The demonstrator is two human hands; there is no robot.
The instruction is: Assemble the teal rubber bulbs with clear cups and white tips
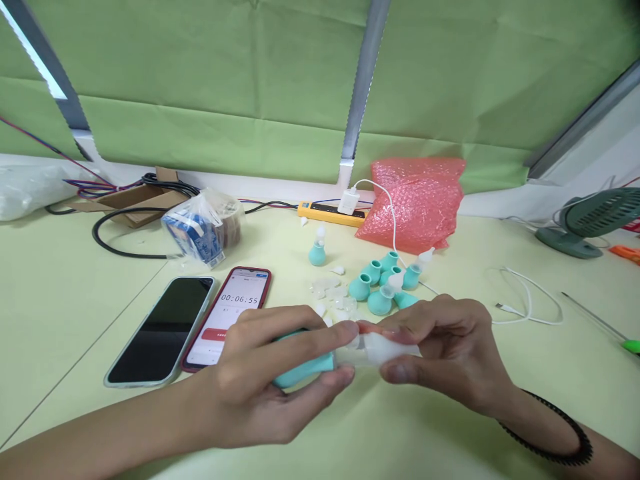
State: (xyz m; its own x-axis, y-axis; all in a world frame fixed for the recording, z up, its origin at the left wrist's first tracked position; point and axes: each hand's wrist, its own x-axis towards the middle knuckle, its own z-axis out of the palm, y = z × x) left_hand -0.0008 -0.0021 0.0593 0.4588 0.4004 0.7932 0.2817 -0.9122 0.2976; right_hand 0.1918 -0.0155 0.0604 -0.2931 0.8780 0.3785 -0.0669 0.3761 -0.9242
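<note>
My left hand [280,373] is wrapped round a teal squeeze bulb [305,367], held sideways above the table. A clear plastic collar [350,357] joins the bulb's right end. On the collar's far side sits a whitish translucent nozzle [390,349], pinched between the thumb and fingers of my right hand [445,353]. The parts touch end to end; how deep they fit is hidden by fingers. Just beyond my hands stand several teal bulbs [360,287], some with nozzles on. One bulb with a clear tip [317,253] stands apart. Loose clear plastic pieces [345,303] lie close by.
Two phones lie at left, one dark [160,333] and one showing a timer [240,300]. Behind are a bagged blue box [195,233], a yellow power strip [325,214] and a pink bubble-wrap bag [415,207]. A white cable [530,313], screwdriver [595,320] and green fan [595,213] occupy the right.
</note>
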